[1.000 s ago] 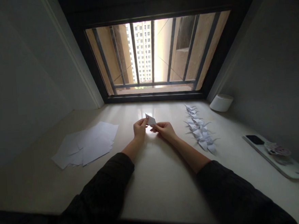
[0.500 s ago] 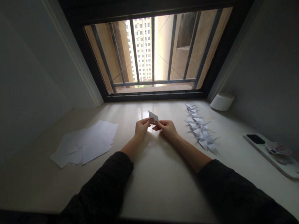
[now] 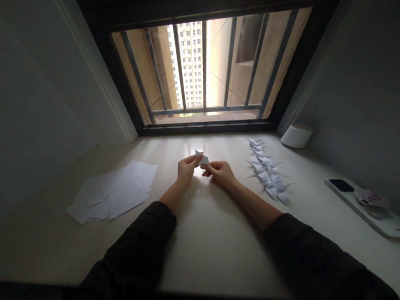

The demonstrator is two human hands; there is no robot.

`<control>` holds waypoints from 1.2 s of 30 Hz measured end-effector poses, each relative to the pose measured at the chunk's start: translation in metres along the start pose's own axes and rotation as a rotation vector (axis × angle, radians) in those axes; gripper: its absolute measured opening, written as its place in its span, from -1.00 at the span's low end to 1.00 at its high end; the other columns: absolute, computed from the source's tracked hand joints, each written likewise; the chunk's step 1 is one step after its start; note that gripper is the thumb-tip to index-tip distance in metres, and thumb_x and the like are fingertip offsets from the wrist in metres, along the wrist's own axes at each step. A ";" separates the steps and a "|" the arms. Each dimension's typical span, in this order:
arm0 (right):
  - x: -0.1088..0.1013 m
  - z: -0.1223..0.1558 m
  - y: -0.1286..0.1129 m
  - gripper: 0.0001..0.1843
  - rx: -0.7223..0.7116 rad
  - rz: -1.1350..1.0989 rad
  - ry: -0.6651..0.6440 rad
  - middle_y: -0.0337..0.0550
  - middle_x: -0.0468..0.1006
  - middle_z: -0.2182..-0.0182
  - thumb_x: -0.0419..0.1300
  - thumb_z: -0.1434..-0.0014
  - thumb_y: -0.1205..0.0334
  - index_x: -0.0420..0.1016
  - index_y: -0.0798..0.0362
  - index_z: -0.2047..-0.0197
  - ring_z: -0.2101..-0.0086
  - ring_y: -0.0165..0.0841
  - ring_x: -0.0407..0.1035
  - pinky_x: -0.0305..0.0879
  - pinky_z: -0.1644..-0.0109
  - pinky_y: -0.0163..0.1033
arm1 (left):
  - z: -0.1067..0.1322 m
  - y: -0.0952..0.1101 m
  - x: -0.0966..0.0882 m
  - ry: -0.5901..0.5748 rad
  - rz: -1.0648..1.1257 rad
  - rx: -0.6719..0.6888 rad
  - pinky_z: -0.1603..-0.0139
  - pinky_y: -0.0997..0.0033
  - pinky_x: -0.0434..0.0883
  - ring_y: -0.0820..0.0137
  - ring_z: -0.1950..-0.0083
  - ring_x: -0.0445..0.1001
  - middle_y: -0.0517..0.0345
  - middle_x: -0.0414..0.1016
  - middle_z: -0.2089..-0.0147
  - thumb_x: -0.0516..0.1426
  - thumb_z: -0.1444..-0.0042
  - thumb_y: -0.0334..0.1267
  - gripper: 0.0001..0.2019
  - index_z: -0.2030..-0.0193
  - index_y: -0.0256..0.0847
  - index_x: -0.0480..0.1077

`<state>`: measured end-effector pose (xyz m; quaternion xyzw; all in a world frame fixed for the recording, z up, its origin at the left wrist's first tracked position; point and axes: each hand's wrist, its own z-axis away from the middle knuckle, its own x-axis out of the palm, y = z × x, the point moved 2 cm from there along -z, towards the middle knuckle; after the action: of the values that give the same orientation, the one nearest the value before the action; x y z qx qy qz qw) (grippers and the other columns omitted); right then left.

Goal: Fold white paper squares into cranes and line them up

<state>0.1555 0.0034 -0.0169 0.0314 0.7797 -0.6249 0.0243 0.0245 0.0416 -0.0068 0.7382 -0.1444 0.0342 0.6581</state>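
Note:
A small folded piece of white paper [image 3: 203, 158] is pinched between my left hand [image 3: 187, 168] and my right hand [image 3: 220, 173], just above the middle of the pale desk [image 3: 210, 254]. Its pointed shape stands out against the glossy surface, and my fingertips hide part of it. To the left of my left hand lies a loose pile of white paper sheets [image 3: 112, 192]. Beyond my right hand, a row of folded white origami cranes [image 3: 265, 171] rests on the desk, not touching my hand.
A barred window [image 3: 211, 71] fills the far end, with a high-rise outside. A white cylindrical object [image 3: 296, 135] stands in the far right corner. At the right edge lie a white tablet-like slab [image 3: 372, 215], a black phone [image 3: 341, 185] and some round stickers [image 3: 371, 198].
The paper has turned and now shows a pointed, folded outline tilted toward my left hand. My hands have shifted slightly apart and lower.

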 end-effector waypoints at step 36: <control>0.008 0.005 -0.006 -0.61 0.023 0.026 -0.054 -0.13 0.53 0.64 0.25 0.03 -0.08 0.56 0.13 0.50 0.61 -0.43 0.34 0.21 0.48 -0.35 | 0.000 0.006 -0.003 0.306 0.046 0.003 0.31 0.38 0.39 0.34 0.37 0.51 -0.08 0.56 0.35 0.24 0.14 0.05 -0.57 0.34 -0.35 0.53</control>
<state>0.1466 -0.0026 -0.0131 0.0249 0.7710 -0.6341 0.0528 0.0199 0.0416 -0.0013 0.7218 -0.0593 0.1616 0.6703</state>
